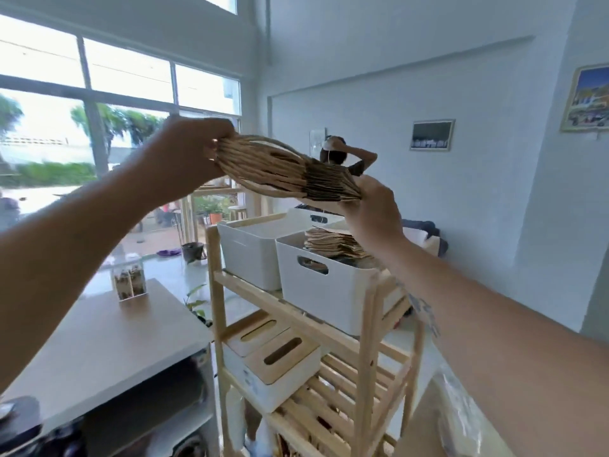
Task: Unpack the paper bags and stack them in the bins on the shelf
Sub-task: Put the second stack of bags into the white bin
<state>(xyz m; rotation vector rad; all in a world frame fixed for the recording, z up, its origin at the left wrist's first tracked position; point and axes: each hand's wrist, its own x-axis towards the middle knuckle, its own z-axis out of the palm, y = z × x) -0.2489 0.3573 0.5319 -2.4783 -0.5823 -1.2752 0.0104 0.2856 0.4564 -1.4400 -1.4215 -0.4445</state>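
the left hand [194, 153] and right hand [372, 209] hold between them a bundle [283, 169] of flat brown paper bags, raised over the shelf [367, 338] and not yet in any bin, so this batch looks out of its packing and on its way to being stacked. just below the right hand, the near bin [323, 298] on the top shelf already carries a stack [333, 247] of bags that rises above its rim, so part of the job seems done. the far bin [247, 252] beside it shows no bags over its rim; its floor is hidden, so how full it is cannot be told. clear wrap [461, 420] lies at the lower right, and whether more bags wait in it is not clear. left to do, by my reading: lower this bundle into a bin, likely the far one, given how high the near stack stands. as to pose, both arms reach forward and up. the left hand pinches the handle end, fingers curled round the looped handles, which fan apart. the right hand grips the folded bottom end, palm beneath it, a little lower than the left, so the bundle slopes down to the right. the counter [99, 341] is at the left, well apart from the hands.
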